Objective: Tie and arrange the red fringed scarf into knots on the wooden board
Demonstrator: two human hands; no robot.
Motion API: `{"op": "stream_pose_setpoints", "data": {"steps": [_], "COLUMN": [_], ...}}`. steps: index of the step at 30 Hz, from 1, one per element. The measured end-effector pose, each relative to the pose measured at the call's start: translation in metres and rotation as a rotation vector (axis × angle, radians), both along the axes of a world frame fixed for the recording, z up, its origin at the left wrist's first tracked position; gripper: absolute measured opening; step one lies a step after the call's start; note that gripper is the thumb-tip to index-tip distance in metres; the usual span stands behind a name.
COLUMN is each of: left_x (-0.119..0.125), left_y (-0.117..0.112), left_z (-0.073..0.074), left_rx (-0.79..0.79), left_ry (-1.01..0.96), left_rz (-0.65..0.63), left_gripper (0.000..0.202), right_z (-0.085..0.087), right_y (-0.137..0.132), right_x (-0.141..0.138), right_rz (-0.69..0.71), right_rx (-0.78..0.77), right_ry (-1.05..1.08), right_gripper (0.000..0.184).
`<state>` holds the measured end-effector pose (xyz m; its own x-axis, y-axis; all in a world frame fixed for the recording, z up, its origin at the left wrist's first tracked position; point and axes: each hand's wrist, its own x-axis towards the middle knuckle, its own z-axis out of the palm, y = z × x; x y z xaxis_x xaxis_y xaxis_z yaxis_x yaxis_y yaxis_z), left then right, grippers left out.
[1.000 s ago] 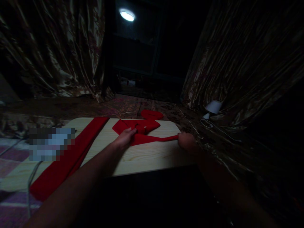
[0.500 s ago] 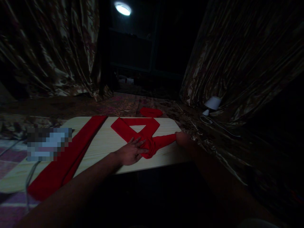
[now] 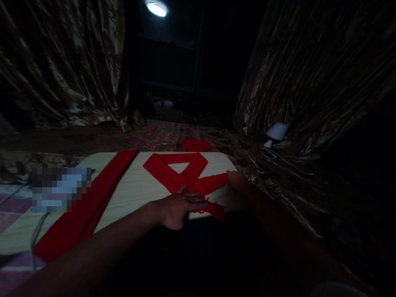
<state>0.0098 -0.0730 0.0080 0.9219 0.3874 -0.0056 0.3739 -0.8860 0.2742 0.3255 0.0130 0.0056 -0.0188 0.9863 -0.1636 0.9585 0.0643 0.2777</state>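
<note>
The red scarf (image 3: 168, 173), looped in a triangle, lies near-right on the pale wooden board (image 3: 139, 187). The left hand (image 3: 181, 205) presses it, fingers straight; the right hand (image 3: 237, 181) is closed round its end. Another red band (image 3: 88, 204) lies left; shiny curtains (image 3: 309, 82) and a white lamp (image 3: 276, 131) stand beyond.
</note>
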Motion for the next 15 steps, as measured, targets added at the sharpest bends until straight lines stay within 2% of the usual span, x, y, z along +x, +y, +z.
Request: {"op": "stream_pose_setpoints", "data": {"steps": [2, 4, 7, 11, 15], "left_x": [0.004, 0.013, 0.028, 0.037, 0.032], "left_y": [-0.003, -0.003, -0.001, -0.001, -0.003], "left_z": [0.001, -0.001, -0.007, -0.010, 0.000], "left_rx": [0.009, 0.052, 0.100, 0.069, -0.074], "left_ry": [-0.077, -0.140, -0.110, 0.008, 0.048], "left_rz": [0.109, 0.279, 0.421, 0.396, 0.232], "left_gripper": [0.085, 0.067, 0.062, 0.060, 0.065], "right_z": [-0.002, -0.003, -0.003, -0.002, -0.002], "right_y": [0.000, 0.000, 0.000, -0.001, -0.001], "right_x": [0.001, 0.001, 0.000, -0.002, -0.003], "right_rz": [0.016, 0.032, 0.035, 0.003, 0.018], "right_rx": [0.054, 0.088, 0.095, 0.076, 0.069], "right_ry": [0.009, 0.014, 0.018, -0.004, -0.019], "right_gripper": [0.034, 0.032, 0.031, 0.032, 0.033]}}
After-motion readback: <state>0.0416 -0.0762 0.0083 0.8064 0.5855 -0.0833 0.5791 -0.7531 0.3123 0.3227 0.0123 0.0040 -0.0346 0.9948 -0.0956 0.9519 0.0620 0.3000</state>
